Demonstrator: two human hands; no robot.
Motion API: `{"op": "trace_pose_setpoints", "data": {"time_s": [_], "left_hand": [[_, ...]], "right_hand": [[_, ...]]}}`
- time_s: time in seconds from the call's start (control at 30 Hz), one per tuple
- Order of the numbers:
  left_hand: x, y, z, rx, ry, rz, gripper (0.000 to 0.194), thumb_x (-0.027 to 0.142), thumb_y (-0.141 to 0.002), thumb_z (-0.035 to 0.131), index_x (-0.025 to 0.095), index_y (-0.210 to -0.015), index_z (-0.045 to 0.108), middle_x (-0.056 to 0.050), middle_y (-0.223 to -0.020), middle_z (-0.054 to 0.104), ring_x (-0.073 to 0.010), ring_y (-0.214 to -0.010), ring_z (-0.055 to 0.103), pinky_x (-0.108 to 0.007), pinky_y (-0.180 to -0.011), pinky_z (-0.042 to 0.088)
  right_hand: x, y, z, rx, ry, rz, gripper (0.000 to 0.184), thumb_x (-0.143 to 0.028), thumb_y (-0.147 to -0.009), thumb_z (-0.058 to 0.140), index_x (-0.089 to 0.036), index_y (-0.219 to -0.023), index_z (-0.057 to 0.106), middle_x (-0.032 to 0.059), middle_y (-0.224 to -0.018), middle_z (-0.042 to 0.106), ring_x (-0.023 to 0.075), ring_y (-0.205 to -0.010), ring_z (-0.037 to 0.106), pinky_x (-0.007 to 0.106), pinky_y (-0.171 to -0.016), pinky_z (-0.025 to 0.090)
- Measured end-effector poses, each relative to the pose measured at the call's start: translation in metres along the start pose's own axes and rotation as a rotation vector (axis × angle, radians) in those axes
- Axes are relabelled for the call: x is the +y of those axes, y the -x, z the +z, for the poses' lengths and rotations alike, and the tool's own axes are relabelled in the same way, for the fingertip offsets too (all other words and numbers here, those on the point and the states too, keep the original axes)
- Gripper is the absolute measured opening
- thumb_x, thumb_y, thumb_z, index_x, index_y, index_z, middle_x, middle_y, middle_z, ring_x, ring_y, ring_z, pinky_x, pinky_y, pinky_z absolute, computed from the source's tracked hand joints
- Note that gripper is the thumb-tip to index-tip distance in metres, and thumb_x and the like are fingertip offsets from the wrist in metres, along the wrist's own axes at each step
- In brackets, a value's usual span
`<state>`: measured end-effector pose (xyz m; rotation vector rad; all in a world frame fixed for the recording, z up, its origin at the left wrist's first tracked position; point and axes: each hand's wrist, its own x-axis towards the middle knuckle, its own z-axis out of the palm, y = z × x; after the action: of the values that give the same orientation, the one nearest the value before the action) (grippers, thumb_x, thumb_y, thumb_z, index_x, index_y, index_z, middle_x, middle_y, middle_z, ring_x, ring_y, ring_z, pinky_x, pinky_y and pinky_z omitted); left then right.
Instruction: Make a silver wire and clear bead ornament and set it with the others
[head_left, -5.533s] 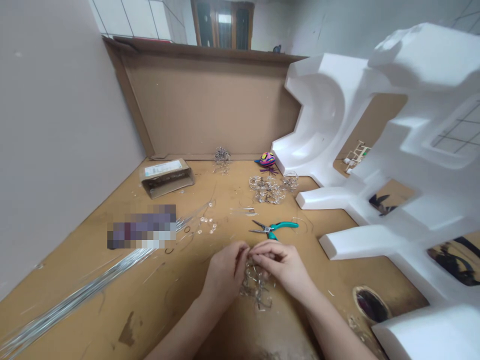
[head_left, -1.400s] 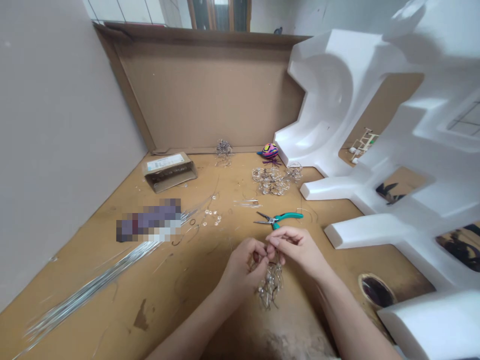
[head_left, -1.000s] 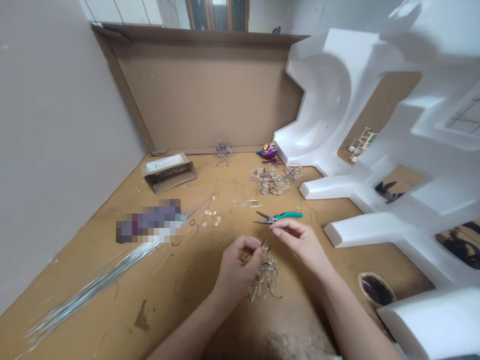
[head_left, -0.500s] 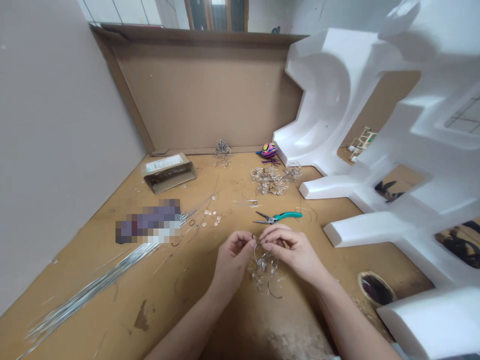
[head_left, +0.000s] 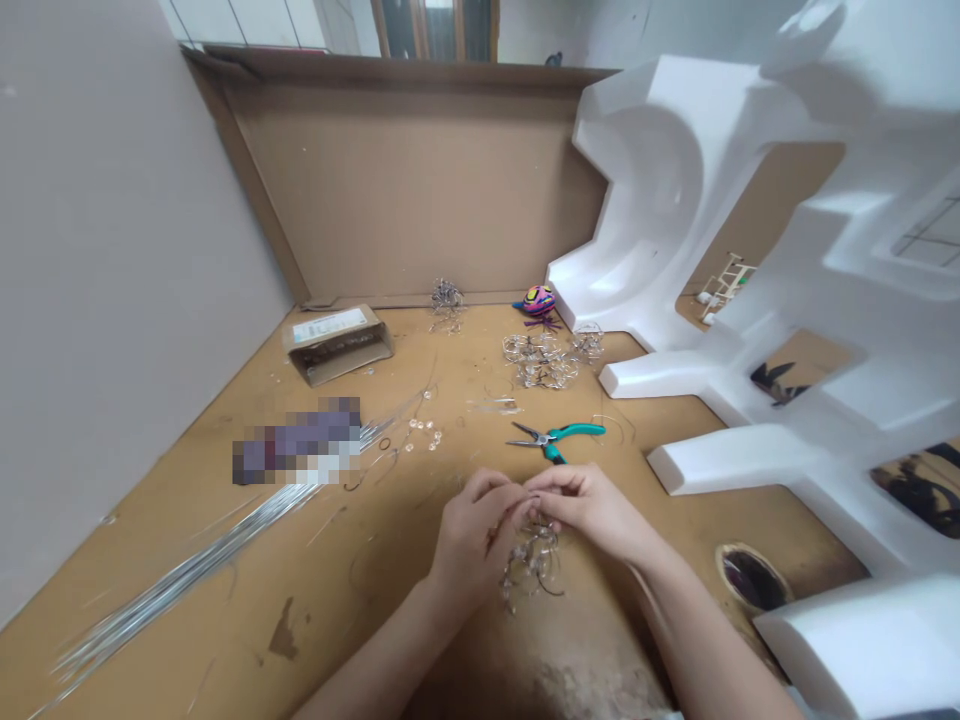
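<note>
My left hand [head_left: 480, 525] and my right hand [head_left: 589, 508] meet fingertip to fingertip above the tabletop. Both are closed in a pinch on a bent-wire piece with clear beads [head_left: 534, 558], which dangles below the fingers as a tangle of loops. The exact spot being gripped is hidden by the fingers. Just beyond the hands lie needle-nose pliers [head_left: 574, 432] with teal handles, jaws pointing left and apart. Clear round beads [head_left: 426, 432] are scattered to the left of the pliers.
A long bundle of straight wires [head_left: 202, 575] lies at left, beside a blurred purple object [head_left: 300, 440]. Farther back are a small cardboard box [head_left: 337, 345], finished-looking wire loops [head_left: 540, 360] and a colourful ball [head_left: 538, 300]. White foam packing [head_left: 720, 450] borders the right.
My hands have drawn closer together and slightly lower. The left hand has rolled over, covering more of the wire piece. The pliers' second handle now shows.
</note>
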<state>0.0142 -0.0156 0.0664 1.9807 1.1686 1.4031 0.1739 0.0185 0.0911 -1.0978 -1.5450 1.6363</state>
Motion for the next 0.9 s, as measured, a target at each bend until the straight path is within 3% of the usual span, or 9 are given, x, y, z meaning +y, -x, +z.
{"op": "trace_pose_setpoints", "data": {"time_s": [0.13,0.23,0.3,0.53,0.9], "left_hand": [[-0.001,-0.002,0.001,-0.019,0.052,-0.099,0.010,0.020,-0.081,0.052,0.019,-0.075,0.060,0.000,-0.070,0.051,-0.0108,-0.063,0.050,-0.021,-0.057,0.040],[-0.001,-0.005,0.002,-0.019,0.160,-0.228,0.011,0.024,-0.081,0.052,0.017,-0.074,0.057,0.001,-0.069,0.050,-0.0099,-0.060,0.050,-0.021,-0.055,0.041],[-0.002,-0.007,0.000,-0.029,0.189,-0.243,0.013,0.024,-0.082,0.050,0.017,-0.075,0.058,-0.001,-0.071,0.052,-0.0107,-0.063,0.052,-0.022,-0.058,0.042],[-0.010,-0.007,-0.004,-0.083,-0.069,0.006,0.017,0.016,-0.082,0.049,0.020,-0.096,0.057,-0.004,-0.089,0.061,-0.0138,-0.082,0.056,-0.025,-0.073,0.045],[-0.009,-0.006,-0.004,-0.089,-0.461,0.249,0.014,0.016,-0.084,0.044,0.017,-0.084,0.058,-0.005,-0.082,0.059,-0.0144,-0.072,0.054,-0.026,-0.064,0.044]], "right_hand": [[-0.002,0.002,-0.004,-0.148,0.030,-0.030,0.017,-0.030,-0.069,0.066,-0.015,-0.076,0.070,0.0012,-0.068,0.065,0.0096,-0.058,0.052,0.022,-0.056,0.039],[0.000,0.000,-0.003,-0.134,0.010,-0.026,0.019,-0.032,-0.068,0.067,-0.015,-0.075,0.070,0.0012,-0.065,0.065,0.0097,-0.057,0.051,0.022,-0.056,0.039],[0.003,-0.002,0.000,-0.085,0.036,-0.036,0.021,-0.035,-0.069,0.067,-0.014,-0.068,0.069,0.0011,-0.061,0.062,0.0093,-0.054,0.049,0.022,-0.054,0.037],[0.012,-0.009,0.001,0.049,0.043,-0.055,0.031,-0.043,-0.075,0.060,-0.014,-0.067,0.065,-0.0012,-0.054,0.054,0.0081,-0.051,0.043,0.022,-0.053,0.031],[0.012,-0.006,0.000,0.039,0.060,-0.011,0.030,-0.043,-0.074,0.060,-0.014,-0.067,0.065,-0.0009,-0.056,0.054,0.0092,-0.054,0.043,0.022,-0.055,0.032]]}}
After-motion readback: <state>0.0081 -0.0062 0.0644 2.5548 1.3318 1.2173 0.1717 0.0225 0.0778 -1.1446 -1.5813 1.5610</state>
